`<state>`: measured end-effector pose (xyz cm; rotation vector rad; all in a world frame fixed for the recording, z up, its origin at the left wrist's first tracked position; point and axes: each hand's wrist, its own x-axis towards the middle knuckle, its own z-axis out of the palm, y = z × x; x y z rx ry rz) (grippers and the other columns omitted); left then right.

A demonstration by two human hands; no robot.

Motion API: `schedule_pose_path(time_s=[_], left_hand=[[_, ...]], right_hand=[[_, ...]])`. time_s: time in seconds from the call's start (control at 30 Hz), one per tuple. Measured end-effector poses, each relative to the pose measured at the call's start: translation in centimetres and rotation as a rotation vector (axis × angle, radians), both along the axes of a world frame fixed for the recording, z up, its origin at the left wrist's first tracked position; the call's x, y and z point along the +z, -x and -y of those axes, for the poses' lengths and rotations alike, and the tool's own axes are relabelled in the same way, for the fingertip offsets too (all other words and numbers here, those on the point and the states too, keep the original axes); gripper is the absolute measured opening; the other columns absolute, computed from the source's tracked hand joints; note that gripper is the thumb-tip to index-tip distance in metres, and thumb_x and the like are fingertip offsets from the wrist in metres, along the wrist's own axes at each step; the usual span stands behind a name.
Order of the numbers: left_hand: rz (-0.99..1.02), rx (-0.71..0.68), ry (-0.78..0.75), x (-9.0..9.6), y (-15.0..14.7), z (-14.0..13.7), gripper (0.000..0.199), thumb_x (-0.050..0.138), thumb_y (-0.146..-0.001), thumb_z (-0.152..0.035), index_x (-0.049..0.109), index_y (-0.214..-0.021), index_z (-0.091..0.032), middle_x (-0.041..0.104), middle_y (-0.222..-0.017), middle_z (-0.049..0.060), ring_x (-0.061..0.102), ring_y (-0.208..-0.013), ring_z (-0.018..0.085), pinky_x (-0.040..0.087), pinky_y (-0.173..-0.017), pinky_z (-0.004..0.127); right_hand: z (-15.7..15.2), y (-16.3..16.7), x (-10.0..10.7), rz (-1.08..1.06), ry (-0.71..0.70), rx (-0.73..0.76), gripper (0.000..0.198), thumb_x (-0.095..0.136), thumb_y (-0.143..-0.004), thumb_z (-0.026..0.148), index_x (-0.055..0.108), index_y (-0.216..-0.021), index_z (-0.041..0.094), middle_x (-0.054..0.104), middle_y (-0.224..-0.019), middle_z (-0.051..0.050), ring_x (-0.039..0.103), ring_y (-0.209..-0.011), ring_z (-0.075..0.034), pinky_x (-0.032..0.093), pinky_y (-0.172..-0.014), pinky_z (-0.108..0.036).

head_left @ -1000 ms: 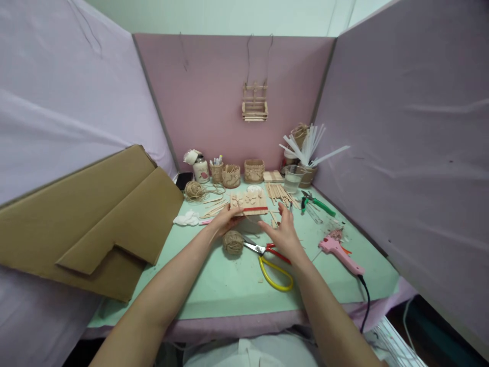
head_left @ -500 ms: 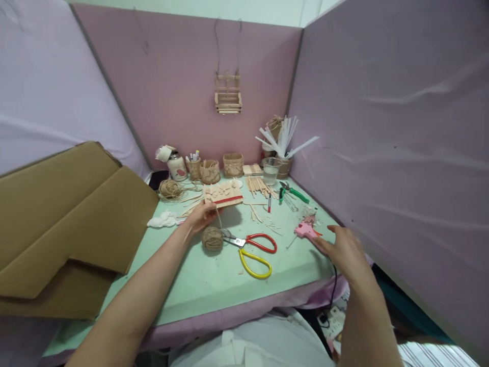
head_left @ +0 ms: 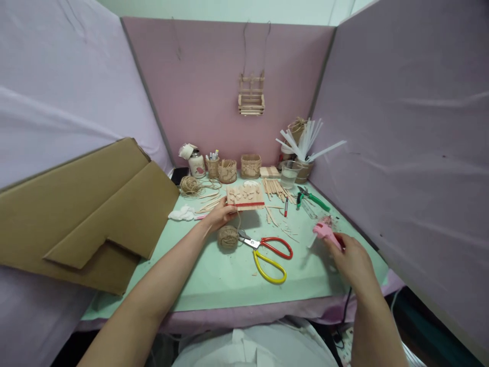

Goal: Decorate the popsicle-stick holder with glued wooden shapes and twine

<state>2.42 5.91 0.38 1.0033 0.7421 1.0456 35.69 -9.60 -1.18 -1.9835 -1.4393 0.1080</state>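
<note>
My left hand (head_left: 222, 214) is closed on the left edge of a small wooden stick panel (head_left: 245, 197), with raised pale shapes on its face and a red strip along its lower edge. Twine runs down from the panel to a ball of twine (head_left: 228, 238) on the table. In my right hand (head_left: 349, 255) is a pink hot glue gun (head_left: 326, 232), held by its handle, the nozzle pointing left over the table. Between my hands lie scissors (head_left: 254, 243) with one red and one yellow handle, blades toward the twine ball.
Cardboard (head_left: 91, 204) leans at the left. Along the back stand woven baskets (head_left: 251, 166), a jar (head_left: 197, 164) and a plastic cup of liquid (head_left: 289, 174). Wooden sticks (head_left: 275, 188), a red marker (head_left: 286, 207) and green-handled pliers (head_left: 319, 202) lie at the right.
My right hand has closed round the glue gun's handle and lifted it off the table. My left hand still holds the panel. The whole view has shifted, so things appear farther right.
</note>
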Motion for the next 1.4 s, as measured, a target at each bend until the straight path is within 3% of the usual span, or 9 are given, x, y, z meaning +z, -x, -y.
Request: schedule_pose_path(time_s=[0.1, 0.2, 0.3, 0.5, 0.73, 1.0, 1.4], left_hand=[[-0.019, -0.013, 0.002, 0.0, -0.1, 0.2, 0.063, 0.075, -0.056, -0.012, 0.048, -0.113, -0.020, 0.061, -0.122, 0.010, 0.064, -0.102, 0.018, 0.050, -0.084, 0.028], [-0.033, -0.038, 0.006, 0.3, -0.3, 0.6, 0.070, 0.076, -0.056, -0.012, 0.045, -0.118, -0.022, 0.062, -0.120, 0.009, 0.064, -0.101, 0.017, 0.050, -0.085, 0.029], [-0.049, -0.059, 0.000, 0.6, -0.5, 1.0, 0.073, 0.076, -0.056, -0.012, 0.042, -0.119, -0.022, 0.063, -0.119, 0.010, 0.065, -0.097, 0.017, 0.050, -0.084, 0.030], [-0.092, -0.067, -0.021, 0.7, -1.0, 1.8, 0.069, 0.076, -0.059, -0.012, 0.040, -0.117, -0.020, 0.067, -0.105, 0.008, 0.066, -0.087, 0.016, 0.049, -0.083, 0.031], [-0.159, -0.066, -0.042, 0.3, -1.6, 2.2, 0.073, 0.075, -0.058, -0.011, 0.039, -0.121, -0.020, 0.067, -0.099, 0.006, 0.066, -0.084, 0.017, 0.048, -0.079, 0.031], [-0.183, -0.068, -0.066, 0.2, -1.6, 2.2, 0.075, 0.076, -0.059, -0.013, 0.041, -0.124, -0.019, 0.066, -0.097, 0.006, 0.064, -0.078, 0.016, 0.048, -0.073, 0.029], [-0.232, -0.080, -0.082, 0.2, -1.5, 2.2, 0.071, 0.073, -0.059, -0.013, 0.040, -0.121, -0.020, 0.066, -0.095, 0.004, 0.063, -0.076, 0.015, 0.047, -0.067, 0.026]], right_hand=[[0.8, 3.4, 1.7, -0.374, -0.105, 0.099, 0.056, 0.044, -0.083, 0.060, 0.065, -0.110, 0.016, 0.069, -0.103, -0.014, 0.062, -0.087, -0.026, 0.049, -0.076, -0.038], [1.4, 7.5, 2.5, -0.758, -0.085, 0.254, 0.056, 0.043, -0.086, 0.061, 0.066, -0.113, 0.018, 0.068, -0.113, -0.012, 0.064, -0.084, -0.022, 0.051, -0.071, -0.033], [1.3, 11.1, 2.6, -0.909, -0.059, 0.375, 0.057, 0.045, -0.084, 0.064, 0.066, -0.111, 0.019, 0.068, -0.114, -0.011, 0.064, -0.093, -0.024, 0.053, -0.075, -0.034], [0.6, 14.3, 2.2, -0.892, -0.037, 0.431, 0.065, 0.043, -0.082, 0.071, 0.066, -0.108, 0.017, 0.070, -0.108, -0.012, 0.064, -0.097, -0.025, 0.053, -0.076, -0.033], [0.5, 14.8, 1.4, -0.764, -0.117, 0.434, 0.058, 0.039, -0.088, 0.064, 0.065, -0.113, 0.018, 0.070, -0.106, -0.009, 0.063, -0.090, -0.023, 0.051, -0.074, -0.031], [0.2, 14.8, 0.6, -0.768, -0.129, 0.397, 0.056, 0.042, -0.087, 0.062, 0.063, -0.118, 0.020, 0.069, -0.102, -0.009, 0.062, -0.088, -0.024, 0.052, -0.072, -0.033], [0.1, 14.8, 0.4, -0.715, -0.125, 0.388, 0.048, 0.038, -0.088, 0.062, 0.061, -0.088, 0.019, 0.062, -0.076, -0.004, 0.054, -0.068, -0.018, 0.046, -0.062, -0.029]])
